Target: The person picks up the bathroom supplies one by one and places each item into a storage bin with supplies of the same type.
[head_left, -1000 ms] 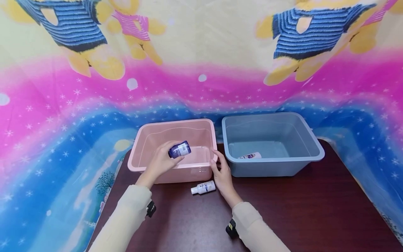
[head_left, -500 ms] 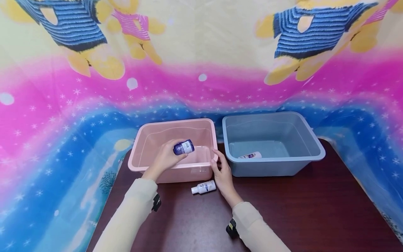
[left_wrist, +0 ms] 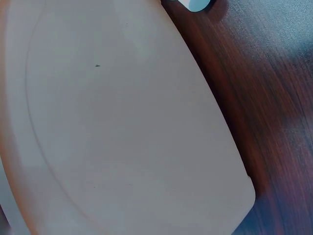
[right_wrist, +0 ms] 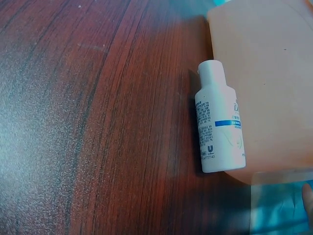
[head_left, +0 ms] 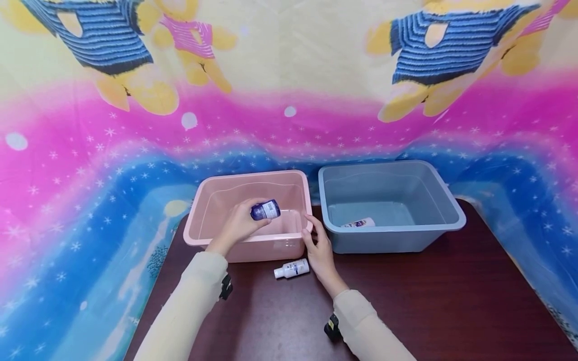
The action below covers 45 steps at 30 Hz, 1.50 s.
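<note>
My left hand [head_left: 238,224] grips a small dark blue bottle [head_left: 265,210] with a pale label, held tilted over the inside of the pink basin [head_left: 266,251]. At that basin's front right corner, my right hand [head_left: 321,256] holds the rim between thumb and fingers. A white bottle [head_left: 292,268] lies on its side on the table just before the basin; its blue stripe and small print show on the white bottle [right_wrist: 220,127] in the right wrist view. The basin's wall [left_wrist: 127,117] fills most of the left wrist view, which shows neither hand nor blue bottle.
To the right stands a blue-grey basin [head_left: 384,240] with a white bottle [head_left: 359,222] lying inside, partly hidden by the front rim. Both basins stand on a dark brown table [head_left: 433,301]. A printed cloth [head_left: 280,135] hangs behind and along the sides.
My left hand has shifted slightly right and further over the pink basin with the dark blue bottle, mostly in the first half second. My right hand stays on the rim.
</note>
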Each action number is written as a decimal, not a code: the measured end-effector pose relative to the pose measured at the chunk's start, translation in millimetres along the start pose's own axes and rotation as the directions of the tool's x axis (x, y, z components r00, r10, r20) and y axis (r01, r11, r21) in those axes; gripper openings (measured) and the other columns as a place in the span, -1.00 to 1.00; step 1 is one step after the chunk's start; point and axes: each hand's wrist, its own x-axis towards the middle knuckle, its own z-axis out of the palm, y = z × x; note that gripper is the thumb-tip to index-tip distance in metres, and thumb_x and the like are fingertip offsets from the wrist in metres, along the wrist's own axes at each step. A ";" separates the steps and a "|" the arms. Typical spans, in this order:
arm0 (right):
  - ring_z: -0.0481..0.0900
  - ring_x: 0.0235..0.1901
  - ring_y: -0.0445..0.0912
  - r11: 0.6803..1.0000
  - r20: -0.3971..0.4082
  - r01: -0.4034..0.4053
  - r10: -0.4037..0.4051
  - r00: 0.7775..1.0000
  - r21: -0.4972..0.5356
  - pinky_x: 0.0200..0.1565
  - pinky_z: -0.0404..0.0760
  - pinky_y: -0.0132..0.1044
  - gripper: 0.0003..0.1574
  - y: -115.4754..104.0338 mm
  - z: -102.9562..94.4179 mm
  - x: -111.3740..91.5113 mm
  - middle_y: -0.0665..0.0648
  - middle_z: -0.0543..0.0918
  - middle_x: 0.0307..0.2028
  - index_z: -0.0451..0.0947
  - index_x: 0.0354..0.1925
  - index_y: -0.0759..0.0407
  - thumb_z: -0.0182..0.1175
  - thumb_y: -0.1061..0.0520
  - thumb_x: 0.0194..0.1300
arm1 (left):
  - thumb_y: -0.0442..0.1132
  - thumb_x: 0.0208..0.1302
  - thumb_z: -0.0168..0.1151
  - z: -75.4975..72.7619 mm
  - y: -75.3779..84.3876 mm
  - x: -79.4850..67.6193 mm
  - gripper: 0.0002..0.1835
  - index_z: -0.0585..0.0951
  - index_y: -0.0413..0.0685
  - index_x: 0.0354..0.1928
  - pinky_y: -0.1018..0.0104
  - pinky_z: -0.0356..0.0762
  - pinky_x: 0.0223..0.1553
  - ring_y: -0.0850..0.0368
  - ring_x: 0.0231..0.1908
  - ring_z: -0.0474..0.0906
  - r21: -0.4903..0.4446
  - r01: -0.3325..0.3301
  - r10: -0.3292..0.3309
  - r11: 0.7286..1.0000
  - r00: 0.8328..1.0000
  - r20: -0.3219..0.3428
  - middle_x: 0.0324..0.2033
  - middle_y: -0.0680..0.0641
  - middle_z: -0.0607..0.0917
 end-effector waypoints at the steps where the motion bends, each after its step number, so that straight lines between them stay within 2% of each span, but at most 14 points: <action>1: 0.42 -0.01 0.14 1.000 -0.001 -0.001 0.001 1.000 0.002 0.05 0.37 0.13 -0.50 -0.2 -0.2 0.0 0.18 0.41 0.19 0.31 0.25 0.17 0.03 0.20 0.37 | -0.03 -0.04 0.44 -0.2 -0.4 1.1 -0.42 0.54 0.16 0.10 0.14 0.47 -0.11 0.07 -0.10 0.51 -0.013 0.004 -0.004 1.000 1.000 0.008 -0.01 0.01 0.60; 6: 0.41 0.00 0.14 1.000 -0.002 -0.002 0.002 1.000 0.005 0.05 0.37 0.13 -0.51 0.2 -0.4 0.1 0.19 0.42 0.18 0.32 0.25 0.16 0.03 0.20 0.37 | -0.09 -0.07 0.47 -0.5 -2.8 9.0 -0.42 0.54 0.12 0.09 0.18 0.50 -0.14 0.09 -0.16 0.53 -0.095 0.030 -0.027 0.995 0.999 0.034 -0.05 0.00 0.61; 12: 0.41 0.00 0.12 1.000 -0.002 0.006 -0.006 1.000 0.005 0.04 0.37 0.14 -0.50 1.2 -0.6 -0.2 0.22 0.43 0.16 0.32 0.25 0.17 0.03 0.19 0.36 | -0.10 -0.08 0.48 -0.6 -5.1 15.3 -0.41 0.54 0.15 0.09 0.20 0.50 -0.17 0.10 -0.18 0.52 -0.106 0.062 -0.057 0.992 0.997 0.043 -0.05 0.01 0.60; 16: 0.41 0.00 0.12 1.000 -0.002 0.000 0.000 1.000 0.005 0.03 0.38 0.13 -0.50 0.5 -1.0 0.1 0.22 0.43 0.15 0.32 0.25 0.17 0.04 0.19 0.37 | -0.11 -0.07 0.47 0.7 -5.9 17.8 -0.42 0.54 0.14 0.09 0.19 0.51 -0.17 0.09 -0.17 0.52 -0.122 0.047 -0.041 0.991 0.998 0.049 -0.04 0.01 0.60; 25: 0.42 0.03 0.05 0.999 0.024 -0.040 0.040 0.999 0.015 -0.01 0.42 -0.04 -0.48 3.6 0.3 1.0 0.13 0.39 0.23 0.30 0.27 0.12 0.04 0.13 0.37 | -0.12 -0.07 0.47 4.3 -10.2 19.4 -0.42 0.54 0.11 0.08 0.17 0.50 -0.13 0.08 -0.15 0.52 -0.134 0.058 -0.052 0.989 0.997 0.049 -0.05 0.00 0.60; 27: 0.41 0.03 0.05 0.998 0.030 -0.054 0.053 0.998 0.028 -0.01 0.42 -0.05 -0.48 7.4 1.0 2.1 0.12 0.37 0.24 0.30 0.27 0.10 0.04 0.13 0.37 | -0.14 -0.07 0.47 4.9 -10.8 19.8 -0.43 0.54 0.11 0.08 0.16 0.50 -0.12 0.07 -0.14 0.52 -0.137 0.059 -0.053 0.989 0.997 0.050 -0.04 -0.01 0.60; 33: 0.38 0.06 0.04 0.996 0.043 -0.075 0.072 0.996 0.051 -0.01 0.40 -0.01 -0.45 36.9 5.9 7.8 0.06 0.34 0.26 0.29 0.29 -0.02 0.06 0.03 0.36 | -0.17 -0.03 0.45 5.8 -11.4 19.7 -0.42 0.52 0.07 0.11 0.12 0.49 -0.09 0.04 -0.11 0.51 -0.141 0.061 -0.052 0.988 0.997 0.064 -0.01 -0.02 0.58; 39: 0.38 0.06 -0.06 0.997 0.030 -0.054 0.053 0.998 0.049 -0.01 0.41 -0.06 -0.47 38.5 6.4 6.8 -0.07 0.36 0.23 0.29 0.27 -0.18 0.06 -0.05 0.36 | -0.20 -0.03 0.45 7.9 -13.8 20.0 -0.42 0.53 0.05 0.12 0.12 0.47 -0.07 0.05 -0.11 0.50 -0.136 0.048 -0.040 0.990 0.998 0.057 -0.02 -0.01 0.59; 45: 0.41 0.01 -0.08 0.998 0.017 -0.050 0.050 0.999 0.043 -0.05 0.43 -0.09 -0.50 36.1 6.2 5.4 -0.08 0.38 0.22 0.31 0.24 -0.25 0.07 -0.05 0.35 | -0.23 -0.01 0.43 7.5 -13.4 21.0 -0.41 0.50 0.00 0.14 0.09 0.46 -0.03 0.00 -0.07 0.51 -0.161 0.055 -0.046 0.985 0.997 0.060 0.00 -0.05 0.58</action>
